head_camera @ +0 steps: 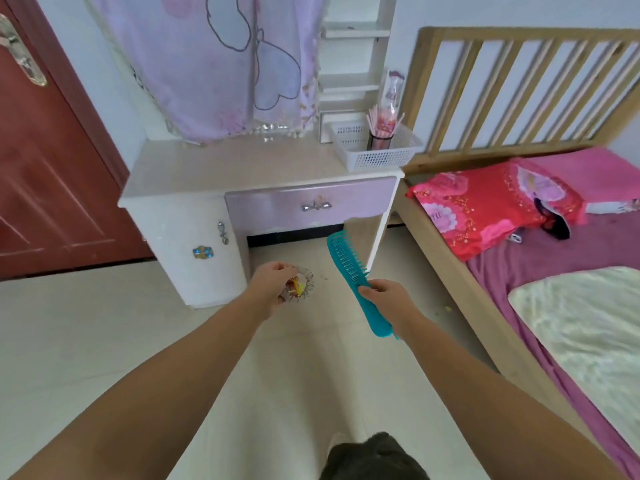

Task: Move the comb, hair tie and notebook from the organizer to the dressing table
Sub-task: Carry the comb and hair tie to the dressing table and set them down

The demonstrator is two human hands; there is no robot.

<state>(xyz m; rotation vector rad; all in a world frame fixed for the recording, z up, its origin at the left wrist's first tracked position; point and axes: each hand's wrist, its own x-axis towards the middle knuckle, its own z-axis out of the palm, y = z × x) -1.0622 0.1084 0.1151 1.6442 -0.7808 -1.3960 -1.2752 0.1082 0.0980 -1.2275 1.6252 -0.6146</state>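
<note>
My right hand (384, 297) grips the handle of a teal comb (348, 268), whose teeth point up and to the right. My left hand (272, 285) is closed on a frilly hair tie (301, 285) with a yellow ornament. Both hands hang in the air in front of and below the dressing table (221, 171), whose pale top is bare on the left. The white basket organizer (377, 154) stands on the table's right end. No notebook can be made out; the inside of the organizer is partly hidden by its wall.
A cup of pink sticks (381, 133) stands in the organizer. A purple cloth (221, 64) hangs over the mirror behind the table. White shelves (353, 57) rise at the back right. A wooden bed (519, 209) with red pillows is at the right, a red door (45, 168) at the left.
</note>
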